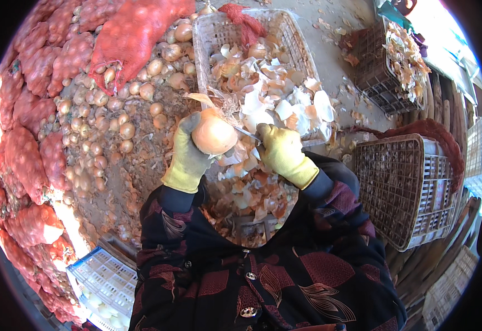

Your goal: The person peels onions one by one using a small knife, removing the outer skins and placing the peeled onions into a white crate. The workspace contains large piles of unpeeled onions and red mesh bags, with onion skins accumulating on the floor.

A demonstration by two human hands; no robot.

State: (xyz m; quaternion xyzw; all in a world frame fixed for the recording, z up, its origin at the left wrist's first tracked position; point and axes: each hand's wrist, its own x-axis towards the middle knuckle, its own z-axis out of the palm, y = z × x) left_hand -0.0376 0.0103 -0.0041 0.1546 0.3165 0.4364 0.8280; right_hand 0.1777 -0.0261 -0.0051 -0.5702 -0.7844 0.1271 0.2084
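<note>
My left hand (191,151), in a yellow work glove with a grey palm, is closed around a large yellow onion (214,133). The onion's dry outer skin is partly loose, and a flap of it sticks up at the top. In my right hand (283,149), gloved the same way, is a small knife (247,133); its blade points left towards the onion's root tuft (229,106). Most of the knife's handle is hidden in the fist. Just beyond both hands stands a plastic crate (307,53) heaped with onion skins (261,89).
Loose onions (100,124) and red mesh sacks of onions (131,39) cover the ground at left. More skins (257,194) lie between my legs. At right are an upturned crate (390,186) and a crate of peelings (373,70). A blue-and-white crate (104,273) stands at lower left.
</note>
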